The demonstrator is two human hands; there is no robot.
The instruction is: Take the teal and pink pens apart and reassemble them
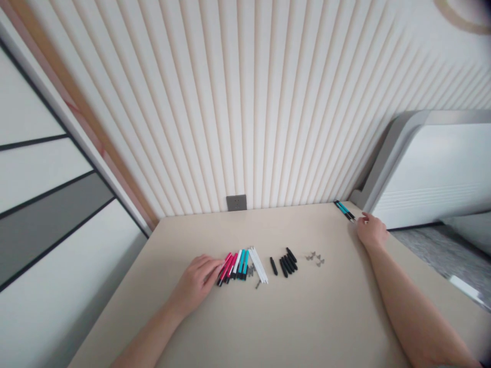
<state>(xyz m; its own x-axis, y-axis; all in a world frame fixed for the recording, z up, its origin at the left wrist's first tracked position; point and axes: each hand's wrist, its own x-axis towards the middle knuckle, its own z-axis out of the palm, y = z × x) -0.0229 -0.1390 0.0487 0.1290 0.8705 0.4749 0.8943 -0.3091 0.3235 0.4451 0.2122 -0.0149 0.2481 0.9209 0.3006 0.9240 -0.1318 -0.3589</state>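
My left hand (200,280) rests at the left end of a row of pen barrels, fingertips closed on the outermost pink pen barrel (224,271). Beside it lie another pink barrel, a white pen barrel (237,261) and teal pen barrels (244,263), all with black ends. Over at the table's far right corner is my right hand (372,230), its fingers slightly apart. Just beyond its fingertips two teal-and-black pens (344,210) lie side by side; whether the fingers touch them is hard to see.
White refill tubes (259,266) lie right of the barrels, with small grey parts (250,270) around them. Further right are several black pen grips (288,263) and small metallic pieces (315,258). A socket (236,202) sits on the ribbed wall behind the table (291,322); a bed headboard (441,163) stands right.
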